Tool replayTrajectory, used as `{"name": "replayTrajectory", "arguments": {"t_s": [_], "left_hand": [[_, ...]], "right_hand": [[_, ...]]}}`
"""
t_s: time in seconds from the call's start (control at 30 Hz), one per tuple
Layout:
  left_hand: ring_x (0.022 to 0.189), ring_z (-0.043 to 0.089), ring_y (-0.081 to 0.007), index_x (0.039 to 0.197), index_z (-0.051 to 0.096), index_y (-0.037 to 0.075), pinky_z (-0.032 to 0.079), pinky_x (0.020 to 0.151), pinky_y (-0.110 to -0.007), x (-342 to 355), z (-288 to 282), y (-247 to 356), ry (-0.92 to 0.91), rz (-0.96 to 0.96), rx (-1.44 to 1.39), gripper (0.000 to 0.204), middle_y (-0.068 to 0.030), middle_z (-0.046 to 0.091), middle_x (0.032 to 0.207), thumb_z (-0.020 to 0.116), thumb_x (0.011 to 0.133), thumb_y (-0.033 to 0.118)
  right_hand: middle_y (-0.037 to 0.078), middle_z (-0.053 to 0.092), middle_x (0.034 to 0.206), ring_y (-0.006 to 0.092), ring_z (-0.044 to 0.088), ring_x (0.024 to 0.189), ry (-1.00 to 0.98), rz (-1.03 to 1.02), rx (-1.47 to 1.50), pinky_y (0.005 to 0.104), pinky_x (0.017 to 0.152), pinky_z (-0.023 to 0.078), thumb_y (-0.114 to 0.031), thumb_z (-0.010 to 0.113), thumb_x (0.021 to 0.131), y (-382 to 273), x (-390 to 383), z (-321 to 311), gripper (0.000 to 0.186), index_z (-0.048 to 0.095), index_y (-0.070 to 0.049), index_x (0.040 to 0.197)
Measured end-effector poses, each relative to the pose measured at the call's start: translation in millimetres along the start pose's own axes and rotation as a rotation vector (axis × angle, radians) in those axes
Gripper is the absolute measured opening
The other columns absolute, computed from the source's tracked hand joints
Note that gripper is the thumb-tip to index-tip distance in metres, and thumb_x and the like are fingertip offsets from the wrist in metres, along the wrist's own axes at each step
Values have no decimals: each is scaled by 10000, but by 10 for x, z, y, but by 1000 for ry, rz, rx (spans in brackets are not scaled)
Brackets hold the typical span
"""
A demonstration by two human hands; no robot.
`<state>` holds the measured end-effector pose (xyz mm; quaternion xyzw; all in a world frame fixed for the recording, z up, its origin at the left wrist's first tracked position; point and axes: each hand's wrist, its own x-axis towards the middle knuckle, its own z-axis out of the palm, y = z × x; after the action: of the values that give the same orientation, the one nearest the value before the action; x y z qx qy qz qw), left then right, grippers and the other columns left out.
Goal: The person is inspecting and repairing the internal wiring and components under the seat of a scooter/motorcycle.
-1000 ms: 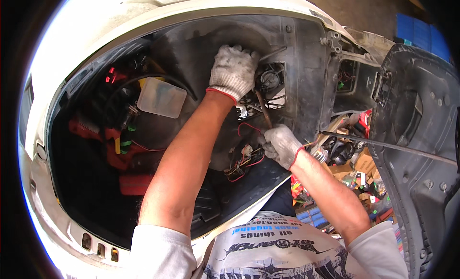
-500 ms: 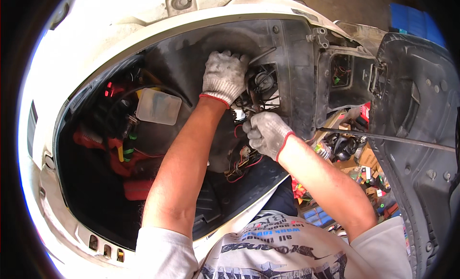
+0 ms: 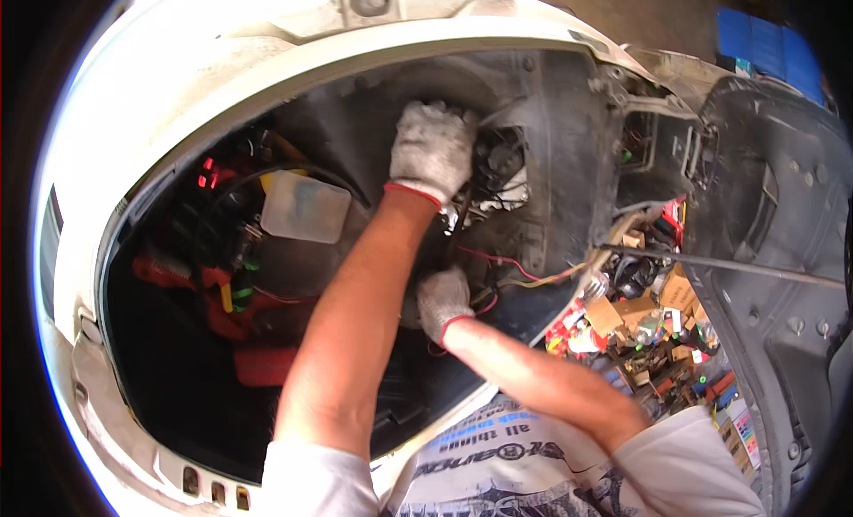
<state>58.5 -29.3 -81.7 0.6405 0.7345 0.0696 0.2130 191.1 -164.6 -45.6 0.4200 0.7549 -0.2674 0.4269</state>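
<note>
My left hand (image 3: 434, 148), in a whitish knit glove with a red cuff, is closed at the left edge of a rectangular opening (image 3: 503, 166) in the dark lining of a compartment in a white vehicle body. What its fingers grip is hidden. Lower down, my right hand (image 3: 444, 302), gloved alike, is blurred by motion beside thin wires (image 3: 511, 261), red and yellowish, that run to the compartment's right rim. Its fingers cannot be made out. A dark, slim rod-like piece (image 3: 458, 219) shows between the two hands.
A cloudy plastic box (image 3: 305, 206) lies left of my left forearm, near red things. A dark lid panel (image 3: 782, 250) is swung out at the right, with a thin rod (image 3: 720, 258) reaching to it. Cartons (image 3: 635, 313) and clutter lie below. Blue bins (image 3: 769, 51) stand far right.
My right hand has moved down and left, away from the opening, and covers the loose wire bundle. The wires toward the right rim have come into view. My left hand stays by the opening.
</note>
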Motion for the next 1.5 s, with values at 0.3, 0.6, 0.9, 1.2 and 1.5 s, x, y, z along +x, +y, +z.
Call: {"name": "replayTrajectory", "arguments": {"t_s": [0.3,0.6,0.9,1.2,1.5], "left_hand": [[922,625,-244,902,679,136,449,813,-400,1,78,-33,12,-30,-100,198,-93,676,898,518,789,163],[916,618,-254,962,657,127,439,804,-405,95,7,36,9,-2,-72,258,-86,674,850,650,781,310],[891,621,-248,914,653,110,444,781,-400,122,-96,123,-2,18,-6,253,-73,673,858,681,747,298],[909,615,-243,938,654,114,440,774,-396,126,-142,198,-23,-23,60,296,-67,672,883,673,774,359],[907,605,-280,996,655,118,437,792,-405,145,-143,202,-35,-26,40,329,-102,667,895,679,759,344]], "right_hand": [[29,473,591,157,420,427,-337,500,1564,311,353,262,-105,475,842,579,-50,-84,77,527,-106,785],[-18,404,460,103,365,335,-487,378,1008,291,306,252,-169,534,853,1504,-232,-1127,172,531,-81,705],[-7,421,457,128,403,355,-393,322,864,321,350,274,-182,539,865,1591,-126,-1273,203,545,-15,751],[61,533,636,171,525,562,-205,217,936,355,525,408,-125,553,844,1563,-59,-181,136,581,-25,931],[115,603,762,260,620,759,-294,186,888,334,661,445,-184,541,899,1630,-11,-35,115,596,-111,970]]}}
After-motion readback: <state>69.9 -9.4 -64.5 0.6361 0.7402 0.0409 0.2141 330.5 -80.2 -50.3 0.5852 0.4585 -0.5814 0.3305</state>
